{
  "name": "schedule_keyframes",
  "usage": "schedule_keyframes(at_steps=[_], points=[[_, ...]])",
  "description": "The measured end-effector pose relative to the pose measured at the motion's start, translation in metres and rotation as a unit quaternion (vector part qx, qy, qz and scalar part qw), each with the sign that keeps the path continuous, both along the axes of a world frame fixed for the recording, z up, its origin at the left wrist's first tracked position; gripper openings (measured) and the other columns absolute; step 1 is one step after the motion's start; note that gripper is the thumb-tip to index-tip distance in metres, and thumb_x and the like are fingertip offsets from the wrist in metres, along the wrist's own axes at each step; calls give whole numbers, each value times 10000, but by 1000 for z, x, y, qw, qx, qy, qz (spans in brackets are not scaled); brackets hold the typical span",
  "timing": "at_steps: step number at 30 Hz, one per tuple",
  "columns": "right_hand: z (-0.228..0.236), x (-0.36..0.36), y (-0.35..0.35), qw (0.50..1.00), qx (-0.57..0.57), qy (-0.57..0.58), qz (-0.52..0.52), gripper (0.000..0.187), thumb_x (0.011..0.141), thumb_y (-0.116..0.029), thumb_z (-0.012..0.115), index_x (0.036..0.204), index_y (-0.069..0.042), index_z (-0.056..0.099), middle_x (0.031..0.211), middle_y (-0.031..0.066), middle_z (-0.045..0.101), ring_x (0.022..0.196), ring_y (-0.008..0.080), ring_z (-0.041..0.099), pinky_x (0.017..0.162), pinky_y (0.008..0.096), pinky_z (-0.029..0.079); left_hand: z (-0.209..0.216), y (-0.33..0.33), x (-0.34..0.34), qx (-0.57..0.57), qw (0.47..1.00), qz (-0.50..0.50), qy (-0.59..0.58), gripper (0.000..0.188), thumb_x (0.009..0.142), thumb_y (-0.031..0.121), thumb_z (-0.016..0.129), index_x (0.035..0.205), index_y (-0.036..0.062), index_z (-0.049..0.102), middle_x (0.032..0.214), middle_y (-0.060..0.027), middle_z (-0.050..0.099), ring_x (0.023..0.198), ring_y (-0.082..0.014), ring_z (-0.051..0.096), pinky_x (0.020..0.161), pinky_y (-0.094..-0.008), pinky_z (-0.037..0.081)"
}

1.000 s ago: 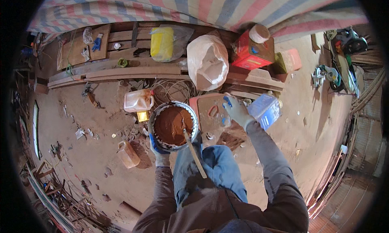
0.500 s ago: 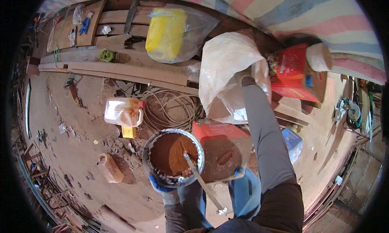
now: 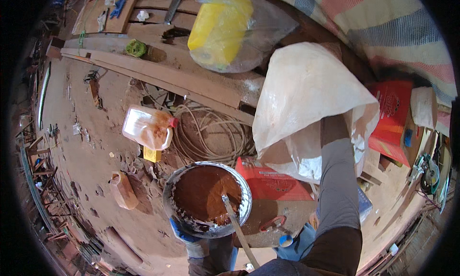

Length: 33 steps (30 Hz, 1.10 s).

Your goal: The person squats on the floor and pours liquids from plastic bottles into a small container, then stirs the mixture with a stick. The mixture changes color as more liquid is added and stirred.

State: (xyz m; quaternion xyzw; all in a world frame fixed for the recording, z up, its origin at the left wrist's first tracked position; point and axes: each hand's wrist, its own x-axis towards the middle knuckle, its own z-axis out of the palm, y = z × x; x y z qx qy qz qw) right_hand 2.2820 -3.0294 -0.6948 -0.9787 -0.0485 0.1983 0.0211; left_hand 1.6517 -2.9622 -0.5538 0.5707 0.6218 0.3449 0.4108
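Observation:
My left hand [image 3: 184, 232], in a blue-and-grey glove, grips the lower left side of a metal bucket [image 3: 247, 199]. Brown powder [image 3: 203, 187] fills much of the bucket, with white residue around its inner wall. A stick with a wooden handle [image 3: 239, 233] leans in it, its whitish end in the powder. Ahead and to the right, my right arm reaches into the mouth of a white plastic sack [image 3: 292, 93]. The sack hides my right hand, so its fingers and anything in them cannot be seen.
Below the sack lies a red cardboard box [image 3: 268, 182]; another red box [image 3: 389, 113] stands farther right. Left of the coiled hose [image 3: 211, 132] are a stained plastic jug [image 3: 148, 127] and a cut container [image 3: 123, 190]. A yellow jerrycan [image 3: 220, 29] in clear plastic rests on planks.
My right arm has gone deeper into the sack, whose mouth now hangs wider around it. The view has shifted and turned. My left hand still holds the bucket.

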Motion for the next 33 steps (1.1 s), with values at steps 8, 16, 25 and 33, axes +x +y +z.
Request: schedule_keyframes(at_steps=[8, 16, 25, 33], points=[[10, -6, -25, 999, 40, 1, -23, 373, 1004, -230, 590, 1327, -45, 617, 1313, 155, 662, 1177, 301, 652, 1036, 416, 513, 5, 10, 49, -69, 994, -21, -81, 527, 1097, 324, 403, 1511, 2, 451, 1538, -165, 483, 1356, -301, 505, 1163, -467, 398], [38, -22, -45, 975, 196, 38, -96, 366, 1013, -175, 591, 1344, -18, 605, 1325, 157, 651, 1189, 278, 649, 1060, 401, 512, 16, 13, 69, -54, 993, -95, -35, 449, 1066, 263, 492, 1431, 2, 524, 1426, -144, 564, 1305, -268, 522, 1124, -433, 409], [217, -130, -53, 637, 656, 274, -298, 348, 994, -84, 621, 1323, 29, 616, 1287, 162, 668, 1148, 256, 674, 1039, 386, 544, 145, 28, 170, -349, 841, 116, -397, 526, 1092, 344, 436, 1510, 25, 467, 1530, -95, 508, 1410, -237, 458, 1197, -411, 327], [446, -263, 9, 872, 435, 173, 146, 351, 840, -89, 746, 1189, -59, 733, 1089, 110, 750, 961, 243, 707, 916, 332, 551, 215, 24, 182, -405, 745, -14, -529, 501, 1075, 329, 516, 1477, 30, 510, 1486, -89, 565, 1346, -219, 539, 1177, -374, 380]])
